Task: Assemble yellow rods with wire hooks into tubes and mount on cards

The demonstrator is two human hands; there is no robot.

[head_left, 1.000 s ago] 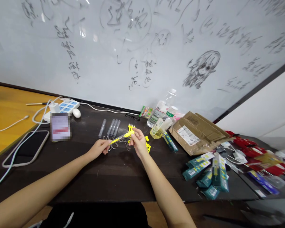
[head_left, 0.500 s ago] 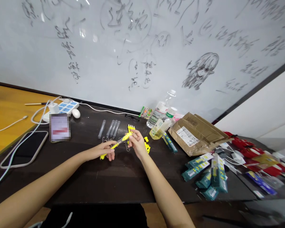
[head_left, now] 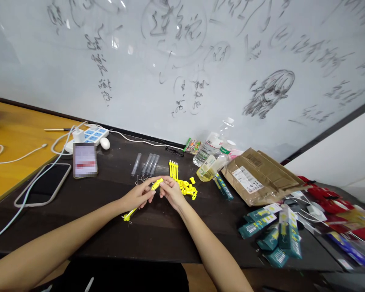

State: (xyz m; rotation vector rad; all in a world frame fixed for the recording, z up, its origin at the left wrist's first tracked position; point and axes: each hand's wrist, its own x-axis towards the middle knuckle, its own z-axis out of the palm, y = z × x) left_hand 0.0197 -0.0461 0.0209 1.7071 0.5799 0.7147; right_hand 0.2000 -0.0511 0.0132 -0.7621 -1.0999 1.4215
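My left hand is closed around a slim clear tube with yellow ends, which slants up to the right. Its lower yellow end sticks out below that hand, and the middle is hidden behind the fingers. The fingertips of my right hand are pinched at the upper yellow end. Just beyond the right hand lie small loose yellow parts and a row of yellow rods with metallic tips. Several clear tubes lie farther back, with bent wire pieces in front of them.
On the left are a phone, a power strip with cables and a white egg-shaped object. Bottles, a cardboard parcel and several green boxes stand or lie at right. A whiteboard rises behind the table.
The view has shifted slightly left. The yellow-ended tube has turned a little steeper, and both hands have come closer together around its upper end. More of the loose yellow parts now shows.
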